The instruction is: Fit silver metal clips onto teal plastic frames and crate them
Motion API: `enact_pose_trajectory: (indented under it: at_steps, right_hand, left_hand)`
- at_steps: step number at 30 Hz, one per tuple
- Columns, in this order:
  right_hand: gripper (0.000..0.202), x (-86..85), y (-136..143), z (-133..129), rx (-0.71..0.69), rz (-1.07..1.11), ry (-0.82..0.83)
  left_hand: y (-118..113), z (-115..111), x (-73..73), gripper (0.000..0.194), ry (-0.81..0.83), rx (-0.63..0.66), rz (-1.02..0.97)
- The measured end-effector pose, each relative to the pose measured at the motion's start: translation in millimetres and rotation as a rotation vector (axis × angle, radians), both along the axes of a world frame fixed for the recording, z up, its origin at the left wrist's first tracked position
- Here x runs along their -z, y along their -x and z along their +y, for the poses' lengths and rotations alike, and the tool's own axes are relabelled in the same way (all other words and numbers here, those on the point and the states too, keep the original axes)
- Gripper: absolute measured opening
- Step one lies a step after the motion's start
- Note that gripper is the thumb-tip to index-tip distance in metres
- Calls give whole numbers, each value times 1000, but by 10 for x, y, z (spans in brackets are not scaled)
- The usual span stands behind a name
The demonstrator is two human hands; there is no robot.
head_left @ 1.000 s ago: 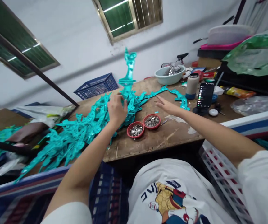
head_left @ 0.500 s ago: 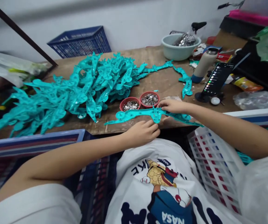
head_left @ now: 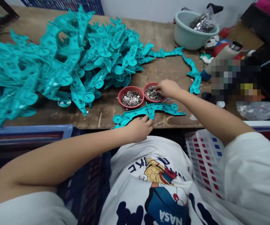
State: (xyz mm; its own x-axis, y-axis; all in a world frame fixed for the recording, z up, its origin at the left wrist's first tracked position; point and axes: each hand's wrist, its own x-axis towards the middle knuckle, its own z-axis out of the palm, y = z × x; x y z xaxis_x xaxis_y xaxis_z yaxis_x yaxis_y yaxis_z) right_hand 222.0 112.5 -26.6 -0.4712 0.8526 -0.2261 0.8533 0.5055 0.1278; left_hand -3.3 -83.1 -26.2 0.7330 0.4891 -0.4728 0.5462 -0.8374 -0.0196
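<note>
We see our left hand (head_left: 138, 128) at the near edge of the wooden tabletop (head_left: 106, 109), its fingers curled down and pressing on the teal plastic strip (head_left: 149, 111) that lies flat just in front of our body. The strip runs from a round end at the lower left, past a cross-shaped middle, to a narrow end at the right, parallel to the tabletop's edge.

Our right hand (head_left: 168, 88) reaches over the strip into the right red bowl (head_left: 152, 92), fingers bunched together with their tips down among the small shiny metal pieces; whether they pinch a piece we cannot tell. The left red bowl (head_left: 131, 97) stands touching it, also filled with metal pieces.

Behind the bowls and to the left a big tangled heap of teal strips (head_left: 62, 59) covers much of the tabletop. One more loose teal strip (head_left: 191, 67) curves beyond the right hand. Further back stands a pale green basin (head_left: 191, 32) with a bag of metal bits in it, and near it a bottle (head_left: 219, 59). A white crate with red and blue marks (head_left: 205, 159) sits below the tabletop at our right.
</note>
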Motion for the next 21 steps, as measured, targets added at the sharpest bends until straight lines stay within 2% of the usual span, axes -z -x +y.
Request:
enact_pose_trajectory:
  at_steps: [5,7,10,12,16,21]
  right_hand:
    - [36,297,-3,197,-4,64,54]
    - [34,369,-94,245,-8,142,47]
    - [36,402,-236,302,13,307,7]
    - [36,373,-303,301,60,431,-7]
    - [30,206,-388,101,126,620,12]
    - [22,25,-578,-410,158,673,128]
  left_hand:
    - [46,74,-86,26,73,-37,-187]
    - [51,178,-128,28,100,-10,-239]
    - [87,412,-192,33,97,-1,-306]
    - [156,594,-189,29,89,-94,-350]
    - [378,955,-4,31,74,-344,-419]
    - [553,1214,284,36,-3,-519,-466]
